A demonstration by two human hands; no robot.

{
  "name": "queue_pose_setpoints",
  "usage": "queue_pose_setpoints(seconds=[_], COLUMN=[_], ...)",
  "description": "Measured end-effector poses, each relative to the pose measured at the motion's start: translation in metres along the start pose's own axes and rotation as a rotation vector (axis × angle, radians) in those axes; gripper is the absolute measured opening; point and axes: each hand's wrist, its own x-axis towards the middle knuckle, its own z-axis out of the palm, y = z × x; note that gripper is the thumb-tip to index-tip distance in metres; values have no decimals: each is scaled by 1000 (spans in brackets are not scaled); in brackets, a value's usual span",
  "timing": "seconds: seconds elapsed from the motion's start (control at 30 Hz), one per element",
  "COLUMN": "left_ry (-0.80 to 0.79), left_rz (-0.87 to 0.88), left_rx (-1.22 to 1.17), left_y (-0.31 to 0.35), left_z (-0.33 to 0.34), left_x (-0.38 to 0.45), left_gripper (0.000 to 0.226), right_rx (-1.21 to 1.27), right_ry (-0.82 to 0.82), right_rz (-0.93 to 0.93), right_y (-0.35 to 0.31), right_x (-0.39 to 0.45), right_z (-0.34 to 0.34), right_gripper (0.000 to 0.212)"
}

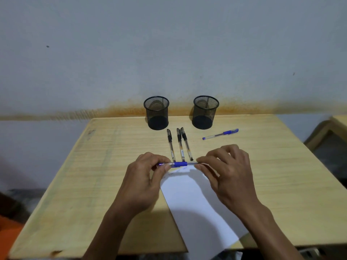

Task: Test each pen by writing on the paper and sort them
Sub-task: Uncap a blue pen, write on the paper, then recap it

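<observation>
A blue pen [180, 164] is held level above the top edge of the white paper [195, 201]. My left hand [145, 182] pinches its left end and my right hand [228, 175] pinches its right end. Faint blue scribbles show on the paper just under the pen. Three black pens [179, 144] lie side by side on the table beyond my hands. Another blue pen [220, 134] lies to the right, near the right cup. Two black mesh cups, a left cup [156, 112] and a right cup [205, 112], stand at the back.
The wooden table [93, 175] ends at a wall behind the cups. The paper hangs over the table's front edge. A second piece of wooden furniture [330, 132] stands to the right, with a gap between it and the table.
</observation>
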Motion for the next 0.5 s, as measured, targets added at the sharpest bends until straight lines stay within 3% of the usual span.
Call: queue_pose_setpoints(seconds=[0.1,0.27,0.37,0.5], left_ry=[45,-104,-176,-142], left_rz=[-124,-134,-178,-134], left_rx=[-18,352,423,468], left_y=[-8,-44,-55,-61], left_z=[7,25,34,38], left_x=[-1,-14,-17,-19], left_gripper=[41,75,85,83], right_rx=[40,159,94,-32], right_ry=[-49,-154,-275,-362], right_rz=[157,715,809,796], right_y=[4,14,15,19], right_x=[1,18,29,34], right_z=[7,28,43,54], right_gripper=[12,20,25,26])
